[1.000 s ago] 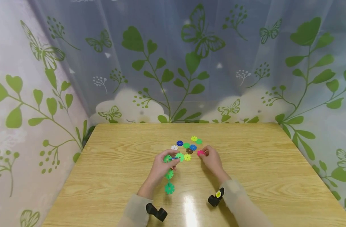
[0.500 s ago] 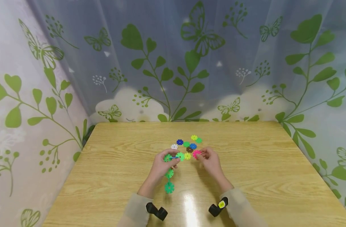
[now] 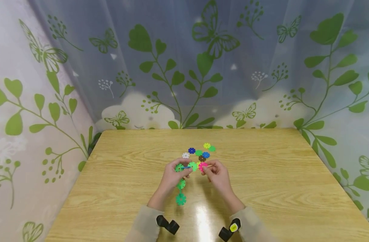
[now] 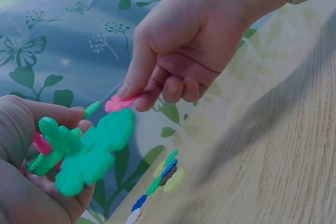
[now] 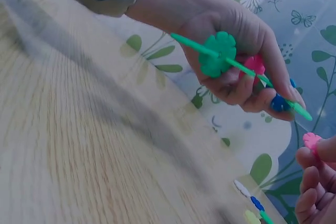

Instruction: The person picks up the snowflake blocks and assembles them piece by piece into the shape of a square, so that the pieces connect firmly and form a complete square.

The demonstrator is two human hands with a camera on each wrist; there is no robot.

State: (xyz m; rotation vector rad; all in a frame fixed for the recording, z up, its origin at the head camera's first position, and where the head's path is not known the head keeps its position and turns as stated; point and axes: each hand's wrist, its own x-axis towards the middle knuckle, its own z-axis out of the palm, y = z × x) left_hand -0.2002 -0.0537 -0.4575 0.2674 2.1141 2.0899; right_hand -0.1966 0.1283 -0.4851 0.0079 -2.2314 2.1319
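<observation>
In the head view my left hand (image 3: 172,176) grips a string of joined snowflake-shaped plastic discs, with a green disc (image 3: 181,199) hanging lowest. Its thumb and fingers are around the upper part, where a green disc (image 3: 192,166) faces right. A blue disc (image 5: 280,103) and a pink one (image 5: 255,65) also belong to the string, partly covered by fingers. My right hand (image 3: 219,178) pinches a separate pink disc (image 3: 203,166) between thumb and index finger. In the right wrist view this pink disc (image 5: 311,141) is close to the string's green end, with a small gap.
Beyond the hands, several loose discs lie on the wooden table (image 3: 127,161): a white disc (image 3: 185,155), a dark blue disc (image 3: 191,150), a brown disc (image 3: 202,158), and others in yellow, green and blue. A patterned curtain (image 3: 184,67) stands behind the table.
My right hand has moved left with the pink disc, bringing it near the green end of the string. The left hand has hardly moved.
</observation>
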